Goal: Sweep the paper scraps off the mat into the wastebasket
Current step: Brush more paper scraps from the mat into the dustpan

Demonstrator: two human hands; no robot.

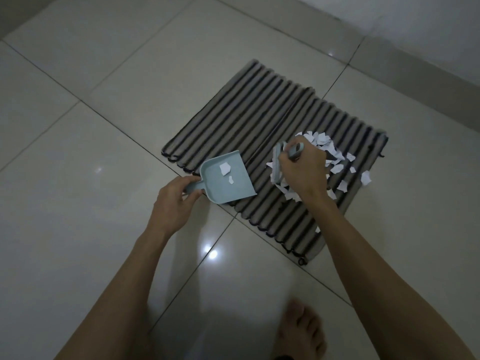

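While gripped by the right hand (pixel 302 175), brush (pixel 277 162) among scraps (pixel 322 141) on mat (pixel 233 120); dustpan (pixel 223 180) handle gripped by left hand (pixel 174 201).

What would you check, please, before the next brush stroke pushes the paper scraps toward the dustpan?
1. Left hand grips the dustpan handle: ok.
2. Right hand holds the brush: ok.
3. Dustpan mouth faces the paper scraps: ok.
4. Dustpan lip flat on the mat: cannot tell.
5. Scraps all gathered: not ok, several lie loose near the mat's right edge.
6. Wastebasket within reach: cannot tell, none in view.
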